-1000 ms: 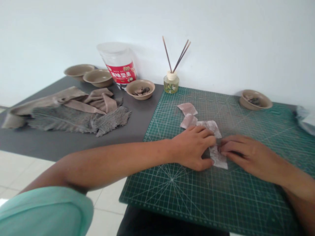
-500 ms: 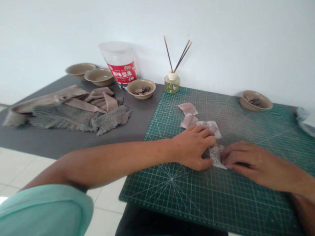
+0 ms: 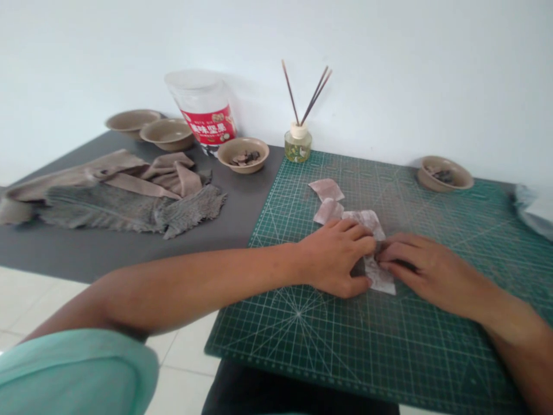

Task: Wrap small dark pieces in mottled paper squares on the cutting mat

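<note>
Pale wall [image 3: 389,69] stands behind a dark grey table [image 3: 239,230], with a light tiled floor [image 3: 190,392] below its near edge. A green mat [image 3: 328,351] with a white grid covers the right part of the table.

Four thin, pinkish-white patches lie on the mat, running from the far patch [image 3: 327,189] through the second patch [image 3: 328,211] and the third patch [image 3: 367,220] to the near patch [image 3: 381,282]. The left hand [image 3: 339,259] rests over the third and near patches, its fingers bent down and its thumb spread apart from them, a clear gap between. The right hand [image 3: 417,259] is at the right side of the near patch, its fingertips drawn close together and touching it — whether they pinch it, I cannot tell.

Beyond the hands, a bottle [image 3: 298,146] with thin dark sticks [image 3: 315,98] stands by the mat's far left corner. One bowl [image 3: 444,174] with small dark bits in it sits at the far right of the mat, near a pale bundle [image 3: 536,207] at the picture's edge.

Left of the mat are a second bowl [image 3: 243,155], also holding bits, a clear tub [image 3: 201,109] with a red label, and two more bowls [image 3: 168,134] side by side. In front of them lies rumpled cloth [image 3: 108,202] — brown and frayed grey.
</note>
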The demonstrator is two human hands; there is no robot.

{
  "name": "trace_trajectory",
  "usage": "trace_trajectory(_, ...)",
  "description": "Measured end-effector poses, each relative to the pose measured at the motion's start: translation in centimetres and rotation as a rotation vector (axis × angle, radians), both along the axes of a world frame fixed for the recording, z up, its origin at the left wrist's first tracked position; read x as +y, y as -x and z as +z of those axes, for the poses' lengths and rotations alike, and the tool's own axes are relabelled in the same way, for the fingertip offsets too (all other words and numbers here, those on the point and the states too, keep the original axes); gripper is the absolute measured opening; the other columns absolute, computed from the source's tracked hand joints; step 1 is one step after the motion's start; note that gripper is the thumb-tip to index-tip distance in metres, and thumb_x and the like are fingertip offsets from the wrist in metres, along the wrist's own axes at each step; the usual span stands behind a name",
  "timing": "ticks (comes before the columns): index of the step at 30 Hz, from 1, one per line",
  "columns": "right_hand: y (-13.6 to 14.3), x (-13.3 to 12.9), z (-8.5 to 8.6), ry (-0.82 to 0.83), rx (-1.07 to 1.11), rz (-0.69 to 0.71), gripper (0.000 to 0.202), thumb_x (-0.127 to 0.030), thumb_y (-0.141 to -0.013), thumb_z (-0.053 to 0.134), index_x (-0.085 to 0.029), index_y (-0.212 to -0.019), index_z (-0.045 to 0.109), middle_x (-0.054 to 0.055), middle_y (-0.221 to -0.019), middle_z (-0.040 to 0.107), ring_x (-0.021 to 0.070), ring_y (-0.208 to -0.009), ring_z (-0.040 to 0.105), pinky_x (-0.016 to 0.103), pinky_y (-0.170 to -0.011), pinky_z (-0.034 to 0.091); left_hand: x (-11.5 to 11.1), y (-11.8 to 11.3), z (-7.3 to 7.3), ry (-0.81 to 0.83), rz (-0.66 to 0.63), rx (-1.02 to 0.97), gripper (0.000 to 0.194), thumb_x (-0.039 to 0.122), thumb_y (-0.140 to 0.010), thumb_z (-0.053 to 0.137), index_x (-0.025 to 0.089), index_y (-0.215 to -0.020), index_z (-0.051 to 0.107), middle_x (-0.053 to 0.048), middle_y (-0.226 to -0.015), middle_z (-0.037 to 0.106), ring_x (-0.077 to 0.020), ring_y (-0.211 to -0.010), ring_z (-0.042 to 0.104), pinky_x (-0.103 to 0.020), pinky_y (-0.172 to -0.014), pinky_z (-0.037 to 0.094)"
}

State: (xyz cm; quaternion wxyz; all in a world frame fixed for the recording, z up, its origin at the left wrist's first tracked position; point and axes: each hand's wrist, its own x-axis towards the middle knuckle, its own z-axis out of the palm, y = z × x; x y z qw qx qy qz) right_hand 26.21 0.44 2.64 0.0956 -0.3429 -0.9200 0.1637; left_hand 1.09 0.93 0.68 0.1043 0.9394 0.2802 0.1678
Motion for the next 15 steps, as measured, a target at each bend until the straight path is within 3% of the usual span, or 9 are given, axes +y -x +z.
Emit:
trace_trajectory(8, 0.05, -0.43, 0.23, 0.120, -0.011, 0.096, 0.017, -0.027, -0.100, 0.057, -0.028, -0.096, 0.073, 0.003, -0.104, 0.072, 0.0225, -0.095, 0.068, 0.039, -0.085, 0.054, -0.06, -0.05, -0.10, -0.005, 0.015, 0.009, 0.041, 0.047, -0.086, 0.063, 0.015, -0.110, 0.059, -0.015, -0.128, 0.063, -0.0342, -0.122, 0.055, -0.049, -0.106, 0.044)
trace_trajectory(15, -0.25, -0.38, -0.29, 0.069, -0.015, 0.110, 0.017, -0.024, -0.101, 0.054, -0.027, -0.098, 0.070, 0.004, -0.105, 0.071, 0.0223, -0.096, 0.067, 0.039, -0.085, 0.053, -0.18, -0.11, -0.11, 0.000, 0.035, 0.011, 0.044, 0.048, -0.087, 0.063, 0.014, -0.114, 0.058, -0.015, -0.127, 0.064, -0.0338, -0.122, 0.055, -0.049, -0.107, 0.044)
